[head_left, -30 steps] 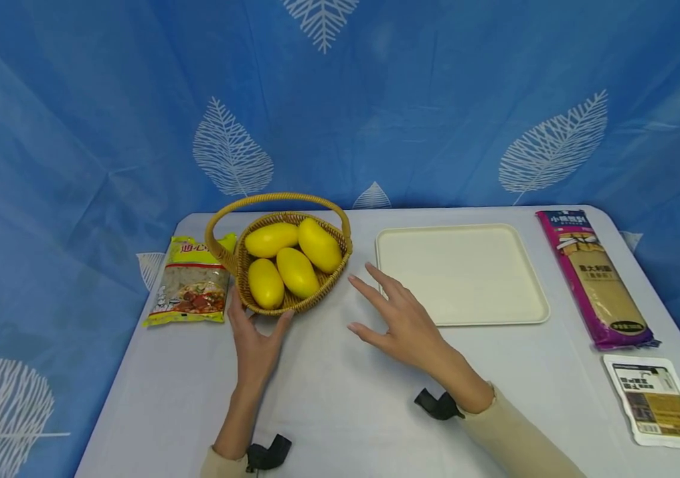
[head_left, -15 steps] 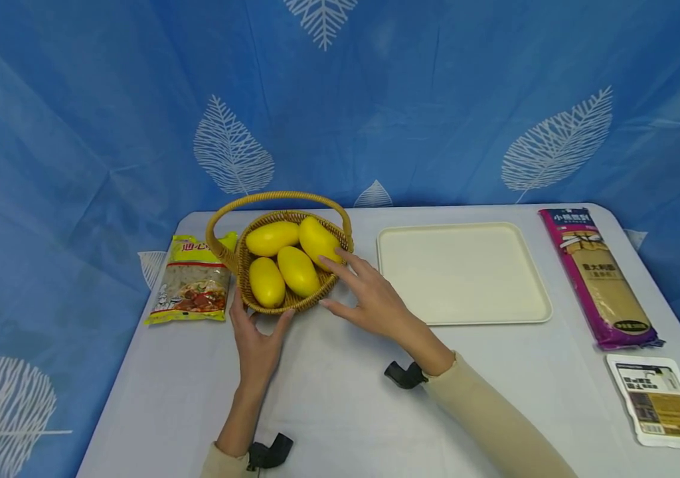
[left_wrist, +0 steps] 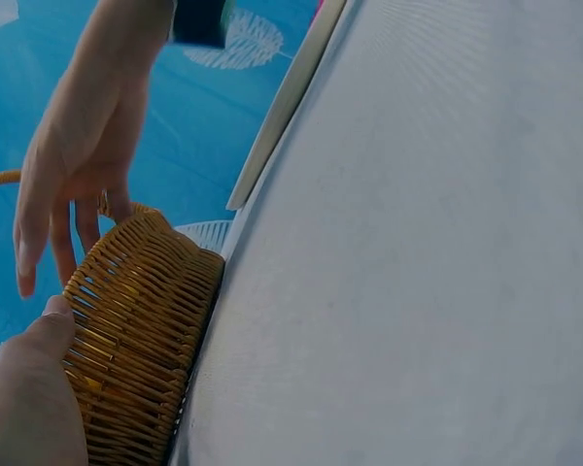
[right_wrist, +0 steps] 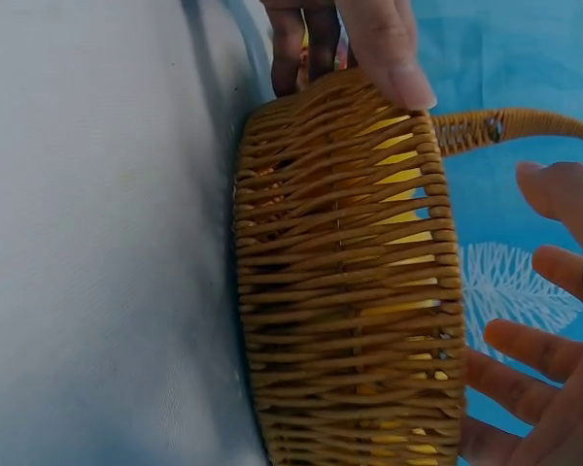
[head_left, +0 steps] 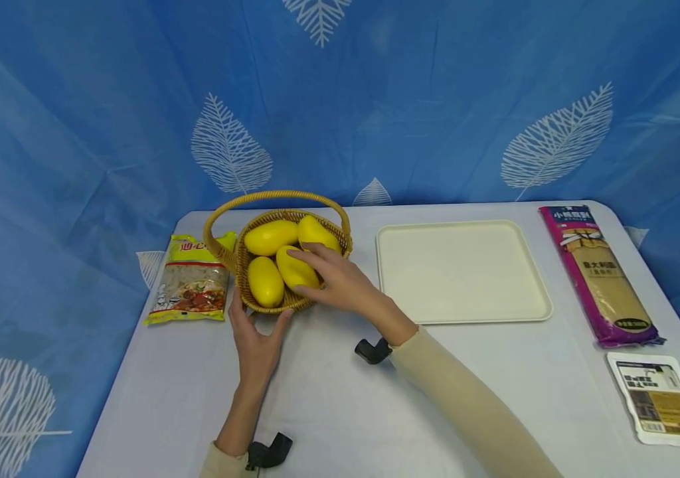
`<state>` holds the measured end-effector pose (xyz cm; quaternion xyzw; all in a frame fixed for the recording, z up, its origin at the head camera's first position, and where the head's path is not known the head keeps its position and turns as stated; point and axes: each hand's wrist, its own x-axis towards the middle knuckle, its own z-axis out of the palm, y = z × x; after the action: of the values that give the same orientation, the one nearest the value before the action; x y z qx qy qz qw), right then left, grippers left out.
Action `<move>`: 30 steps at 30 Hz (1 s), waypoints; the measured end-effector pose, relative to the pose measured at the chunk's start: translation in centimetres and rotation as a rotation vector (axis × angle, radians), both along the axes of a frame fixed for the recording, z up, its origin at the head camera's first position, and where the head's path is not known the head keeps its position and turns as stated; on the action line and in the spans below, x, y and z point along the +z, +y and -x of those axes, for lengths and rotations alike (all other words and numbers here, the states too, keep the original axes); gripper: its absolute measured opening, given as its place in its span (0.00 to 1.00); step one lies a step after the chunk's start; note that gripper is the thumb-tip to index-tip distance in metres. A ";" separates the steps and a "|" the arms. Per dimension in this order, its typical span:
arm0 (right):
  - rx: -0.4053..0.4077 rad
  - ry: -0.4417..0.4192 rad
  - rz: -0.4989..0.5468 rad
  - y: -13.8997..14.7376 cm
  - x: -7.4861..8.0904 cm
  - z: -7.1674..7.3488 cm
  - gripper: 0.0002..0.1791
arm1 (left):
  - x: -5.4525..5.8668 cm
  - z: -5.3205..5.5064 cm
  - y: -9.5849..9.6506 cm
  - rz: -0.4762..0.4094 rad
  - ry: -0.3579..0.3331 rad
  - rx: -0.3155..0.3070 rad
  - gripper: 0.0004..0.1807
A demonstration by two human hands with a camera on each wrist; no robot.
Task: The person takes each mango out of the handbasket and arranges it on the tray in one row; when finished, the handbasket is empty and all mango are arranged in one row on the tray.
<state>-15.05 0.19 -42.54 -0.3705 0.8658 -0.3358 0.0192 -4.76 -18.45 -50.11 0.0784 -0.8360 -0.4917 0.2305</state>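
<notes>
Several yellow mangoes (head_left: 266,283) lie in a brown wicker basket (head_left: 234,262) with a tall arched handle. My left hand (head_left: 256,352) holds the basket's near left side, its thumb on the rim in the left wrist view and its fingers round the outer wall. Over the basket's right side reaches my right hand (head_left: 346,282), thumb and fingers spread on either side of the middle mango (head_left: 293,264). It partly hides that mango and the one behind it (head_left: 316,231). In the right wrist view, the right fingers (right_wrist: 539,349) are apart, beyond the wicker rim.
A cream rectangular tray (head_left: 462,272) lies right of the basket. Left of the basket is a yellow-topped food packet (head_left: 193,282). At the table's right side lie a long purple pasta packet (head_left: 603,279) and a small white-edged pouch (head_left: 661,401). A blue leaf-patterned cloth (head_left: 435,106) hangs behind.
My right hand has moved left from beside the tray to over the basket, its fingers now around the middle mango. The left hand and basket stay in place.
</notes>
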 end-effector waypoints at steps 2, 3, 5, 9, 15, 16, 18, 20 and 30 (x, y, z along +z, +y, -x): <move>0.010 -0.024 -0.014 -0.4 -0.1 0.4 0.34 | 0.0 0.0 0.0 -0.001 -0.001 -0.002 0.54; 0.013 -0.033 -0.022 -0.6 -0.1 0.6 0.34 | 0.0 0.0 0.1 -0.002 -0.004 -0.002 0.54; 0.015 -0.044 -0.043 -0.9 -0.3 0.9 0.35 | 0.0 0.0 0.1 -0.004 -0.006 -0.003 0.54; 0.020 -0.045 -0.076 -1.4 -0.6 1.4 0.36 | 0.0 0.0 0.2 -0.006 -0.012 0.000 0.54; 0.023 -0.042 -0.150 -1.9 -1.0 2.0 0.40 | 0.0 -0.1 0.2 -0.004 -0.015 0.001 0.54; 0.025 -0.044 -0.165 -2.0 -1.0 2.0 0.40 | 0.0 -0.1 0.2 -0.002 -0.013 0.000 0.54; 0.028 -0.049 -0.183 -2.2 -1.0 2.2 0.41 | 0.0 0.0 0.2 0.002 -0.013 0.002 0.54; 0.030 -0.051 -0.198 -2.3 -1.1 2.3 0.41 | 0.0 0.0 0.1 0.007 -0.014 0.002 0.55; 0.014 -0.038 -0.233 -3.2 -1.2 2.4 0.34 | 0.1 0.0 -0.1 0.021 -0.003 0.003 0.54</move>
<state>-17.47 -2.97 -43.77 -0.3654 0.8958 -0.2396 0.0811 -4.72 -18.52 -50.03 0.0781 -0.8413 -0.4826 0.2306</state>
